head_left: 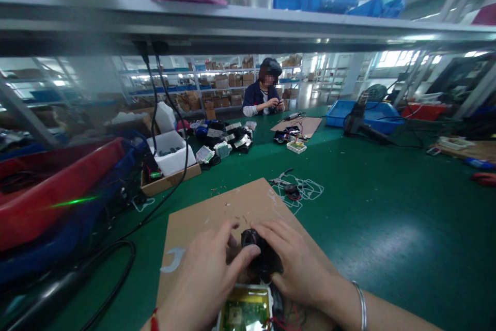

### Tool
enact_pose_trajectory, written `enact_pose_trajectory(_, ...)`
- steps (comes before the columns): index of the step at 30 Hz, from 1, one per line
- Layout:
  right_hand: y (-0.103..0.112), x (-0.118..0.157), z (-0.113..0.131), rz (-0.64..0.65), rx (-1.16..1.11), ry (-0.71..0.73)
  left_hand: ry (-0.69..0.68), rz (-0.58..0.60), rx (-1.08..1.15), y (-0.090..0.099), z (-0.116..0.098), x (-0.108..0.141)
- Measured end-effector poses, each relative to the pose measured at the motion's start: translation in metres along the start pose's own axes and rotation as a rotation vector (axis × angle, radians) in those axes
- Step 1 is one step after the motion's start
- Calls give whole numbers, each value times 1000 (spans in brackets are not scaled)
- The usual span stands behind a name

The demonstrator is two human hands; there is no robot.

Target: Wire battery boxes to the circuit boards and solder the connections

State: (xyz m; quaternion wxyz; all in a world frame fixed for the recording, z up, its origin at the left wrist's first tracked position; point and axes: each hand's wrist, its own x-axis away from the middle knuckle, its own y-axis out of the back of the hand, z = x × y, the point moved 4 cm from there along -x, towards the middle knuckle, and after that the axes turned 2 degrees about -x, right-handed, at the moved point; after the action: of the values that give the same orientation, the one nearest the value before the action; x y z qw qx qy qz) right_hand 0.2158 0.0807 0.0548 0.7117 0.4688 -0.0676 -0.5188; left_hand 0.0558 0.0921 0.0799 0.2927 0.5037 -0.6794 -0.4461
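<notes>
My right hand [298, 258] is wrapped around a black rounded plastic part [263, 256], with its fingers over the top and its thumb low on the near side. My left hand [209, 264] is on the other side, fingers and thumb apart. The left thumb tip overlaps the black part; whether it presses on it I cannot tell. Just below, near the bottom edge of the view, lies a white-framed case with a green circuit board [248, 310] and yellow film. Thin red wires [284, 323] run beside it. A cardboard sheet [201, 225] is underneath.
Pliers [284, 181] lie by tangled white cord [310, 189]. Left are a white foam box [174, 153], a black cable [170, 194] and a red bin [58, 186]. Farther off, a person [263, 93] handles something small. A heat gun [358, 119] leans on a blue tray [337, 114]. A shelf [248, 18] crosses overhead.
</notes>
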Motion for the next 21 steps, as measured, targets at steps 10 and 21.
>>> enact_pose_trajectory(10, -4, 2, -4, -13, 8, -21, -214, -52, -13, 2, 1, 2)
enact_pose_trajectory(21, -5, 2, -8, 19, 40, 45, -426, -186, -126, -7, 9, 0)
